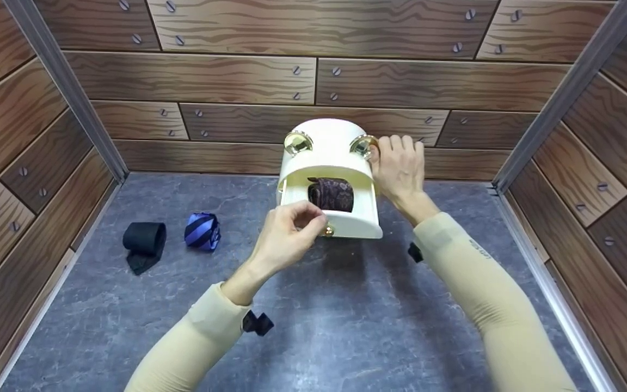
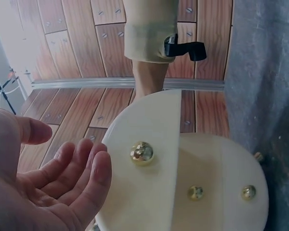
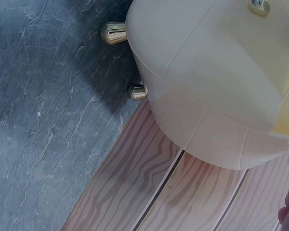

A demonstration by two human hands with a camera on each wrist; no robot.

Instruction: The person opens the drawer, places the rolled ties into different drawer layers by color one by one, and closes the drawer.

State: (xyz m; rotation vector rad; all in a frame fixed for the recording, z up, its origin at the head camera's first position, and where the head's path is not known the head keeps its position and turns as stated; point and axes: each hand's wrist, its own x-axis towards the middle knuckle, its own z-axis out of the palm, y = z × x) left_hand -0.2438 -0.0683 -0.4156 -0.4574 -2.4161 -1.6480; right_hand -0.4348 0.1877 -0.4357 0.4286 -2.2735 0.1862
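A cream drawer box [image 1: 327, 141] with gold, bell-shaped pieces on top stands near the back wall. Its upper drawer [image 1: 354, 226] is pulled out and holds a rolled dark patterned necktie [image 1: 338, 195]. By the drawer's front is my left hand [image 1: 286, 234], thumb and index fingertip close together in the head view. The left wrist view shows that hand [image 2: 62, 183] with loosely bent fingers, apart from the drawer's gold knob [image 2: 142, 153]. At the box's upper right, my right hand [image 1: 400, 166] grips the right gold bell [image 1: 362, 145]; its fingertips are partly hidden.
A rolled black necktie [image 1: 145, 239] and a rolled blue striped necktie [image 1: 202, 231] lie on the grey marbled surface [image 1: 313, 326] to the left. Wood-patterned walls [image 1: 248, 81] enclose the back and sides. Lower drawers with gold knobs [image 2: 196, 192] sit beneath the pulled-out one.
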